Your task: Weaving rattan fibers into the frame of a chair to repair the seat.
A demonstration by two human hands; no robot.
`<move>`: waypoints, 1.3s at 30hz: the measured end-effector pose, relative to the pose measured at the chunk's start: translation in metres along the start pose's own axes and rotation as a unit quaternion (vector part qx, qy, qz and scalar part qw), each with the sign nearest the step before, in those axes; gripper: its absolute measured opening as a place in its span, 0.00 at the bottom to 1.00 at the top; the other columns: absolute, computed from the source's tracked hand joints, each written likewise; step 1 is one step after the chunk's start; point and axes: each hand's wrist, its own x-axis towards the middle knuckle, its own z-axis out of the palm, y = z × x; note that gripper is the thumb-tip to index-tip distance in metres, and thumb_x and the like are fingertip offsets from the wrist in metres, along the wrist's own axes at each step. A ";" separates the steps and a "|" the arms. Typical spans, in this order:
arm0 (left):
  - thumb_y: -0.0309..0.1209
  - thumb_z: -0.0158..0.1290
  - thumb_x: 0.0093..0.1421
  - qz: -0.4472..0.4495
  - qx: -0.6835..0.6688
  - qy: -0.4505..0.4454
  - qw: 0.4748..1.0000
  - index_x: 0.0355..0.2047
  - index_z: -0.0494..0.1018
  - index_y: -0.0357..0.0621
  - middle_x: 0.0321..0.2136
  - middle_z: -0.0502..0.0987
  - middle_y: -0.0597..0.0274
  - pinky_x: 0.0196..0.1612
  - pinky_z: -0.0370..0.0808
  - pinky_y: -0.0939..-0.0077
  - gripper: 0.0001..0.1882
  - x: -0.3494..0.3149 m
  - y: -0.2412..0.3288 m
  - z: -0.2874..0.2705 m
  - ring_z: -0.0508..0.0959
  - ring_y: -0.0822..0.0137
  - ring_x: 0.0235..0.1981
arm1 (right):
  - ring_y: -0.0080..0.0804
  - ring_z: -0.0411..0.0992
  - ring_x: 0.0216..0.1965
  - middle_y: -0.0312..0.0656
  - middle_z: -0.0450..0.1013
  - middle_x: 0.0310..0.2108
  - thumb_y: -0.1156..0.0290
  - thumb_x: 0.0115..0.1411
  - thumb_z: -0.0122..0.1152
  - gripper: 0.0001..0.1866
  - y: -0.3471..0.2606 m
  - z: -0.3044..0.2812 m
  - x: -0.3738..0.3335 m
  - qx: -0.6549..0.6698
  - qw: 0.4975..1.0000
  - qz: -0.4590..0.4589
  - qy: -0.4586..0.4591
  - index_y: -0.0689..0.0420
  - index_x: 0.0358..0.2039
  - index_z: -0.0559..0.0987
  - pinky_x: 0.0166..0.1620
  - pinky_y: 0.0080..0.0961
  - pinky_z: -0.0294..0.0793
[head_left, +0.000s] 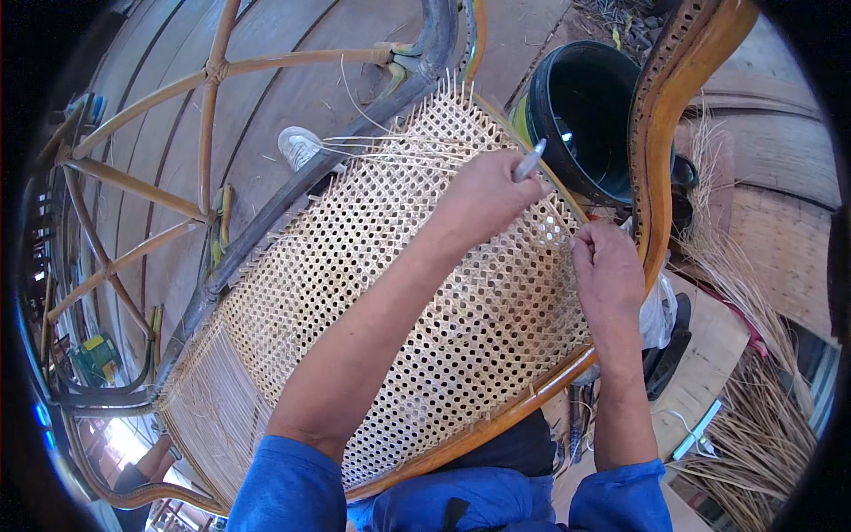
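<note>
A woven cane panel (381, 293) with an open pattern of small holes spans a wooden chair frame (496, 408) across my lap. My left hand (492, 199) reaches over the panel's far right part, closed round a short silvery rod-like tool (530, 160) whose end sticks up past the fingers. My right hand (608, 266) is closed in a pinch at the panel's right edge; what it grips is hidden. Loose cane strands (399, 146) trail across the far end of the weave, left of my left hand. At the lower left the strands (213, 412) run in parallel, uncrossed.
A dark bucket (585, 115) stands beyond the panel's right edge. Close by rises a curved wooden armrest (656, 151) with a row of holes. Bundles of cane (753, 443) lie at the lower right. A pole-and-rattan frame (213, 66) fills the left, near a white shoe (300, 146).
</note>
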 end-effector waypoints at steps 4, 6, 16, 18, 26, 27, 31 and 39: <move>0.39 0.52 0.55 0.000 0.167 0.063 0.984 0.27 0.74 0.38 0.18 0.73 0.64 0.22 0.67 0.75 0.14 0.006 0.008 0.007 0.69 0.73 0.17 | 0.50 0.70 0.33 0.50 0.71 0.27 0.73 0.55 0.50 0.05 -0.004 -0.004 0.004 -0.038 0.999 0.004 -0.023 0.59 0.28 0.73 0.38 0.42 0.68; 0.39 0.51 0.56 0.025 0.211 0.085 0.973 0.28 0.74 0.38 0.19 0.74 0.62 0.25 0.68 0.72 0.15 0.004 0.006 0.004 0.71 0.72 0.18 | 0.50 0.70 0.32 0.50 0.71 0.27 0.72 0.56 0.51 0.05 -0.007 -0.008 0.006 -0.026 0.998 0.032 -0.042 0.60 0.29 0.71 0.36 0.41 0.67; 0.35 0.52 0.58 -0.110 -0.186 0.060 0.975 0.25 0.72 0.40 0.20 0.73 0.66 0.18 0.62 0.89 0.11 -0.010 -0.012 -0.038 0.65 0.82 0.13 | 0.50 0.72 0.30 0.52 0.72 0.27 0.72 0.56 0.51 0.06 0.013 -0.005 0.015 0.134 0.989 0.052 -0.045 0.60 0.30 0.73 0.33 0.37 0.70; 0.34 0.50 0.60 -0.118 -0.246 0.055 0.961 0.28 0.71 0.39 0.19 0.72 0.67 0.16 0.62 0.89 0.11 -0.007 -0.017 -0.042 0.66 0.81 0.13 | 0.49 0.72 0.30 0.52 0.72 0.26 0.72 0.55 0.52 0.05 0.013 -0.007 0.015 0.136 0.988 0.060 -0.044 0.60 0.30 0.73 0.33 0.36 0.69; 0.33 0.51 0.59 -0.161 -0.315 0.056 0.934 0.27 0.71 0.39 0.18 0.72 0.65 0.14 0.63 0.86 0.10 -0.002 -0.020 -0.051 0.67 0.78 0.12 | 0.47 0.71 0.27 0.50 0.71 0.25 0.73 0.54 0.54 0.04 0.010 -0.004 0.014 0.143 0.988 0.053 -0.015 0.61 0.29 0.73 0.32 0.33 0.69; 0.33 0.51 0.59 -0.162 -0.313 0.058 0.934 0.27 0.71 0.39 0.18 0.72 0.65 0.14 0.63 0.86 0.10 -0.002 -0.022 -0.050 0.67 0.78 0.12 | 0.47 0.71 0.27 0.50 0.71 0.25 0.73 0.54 0.54 0.04 0.010 -0.005 0.014 0.146 0.988 0.054 -0.015 0.61 0.29 0.73 0.32 0.33 0.69; 0.35 0.52 0.59 -0.147 -0.365 0.159 0.906 0.26 0.69 0.41 0.18 0.70 0.65 0.14 0.63 0.85 0.11 -0.006 -0.028 -0.045 0.66 0.77 0.11 | 0.44 0.72 0.26 0.50 0.71 0.24 0.74 0.54 0.55 0.04 0.010 -0.006 0.012 0.160 0.984 0.070 -0.023 0.61 0.30 0.73 0.31 0.31 0.69; 0.36 0.51 0.59 -0.118 -0.365 0.199 0.902 0.29 0.69 0.41 0.19 0.71 0.66 0.15 0.64 0.83 0.10 -0.011 -0.028 -0.042 0.67 0.77 0.12 | 0.39 0.71 0.23 0.48 0.70 0.22 0.74 0.54 0.55 0.04 0.011 -0.009 0.012 0.181 0.982 0.059 -0.018 0.61 0.30 0.73 0.29 0.29 0.69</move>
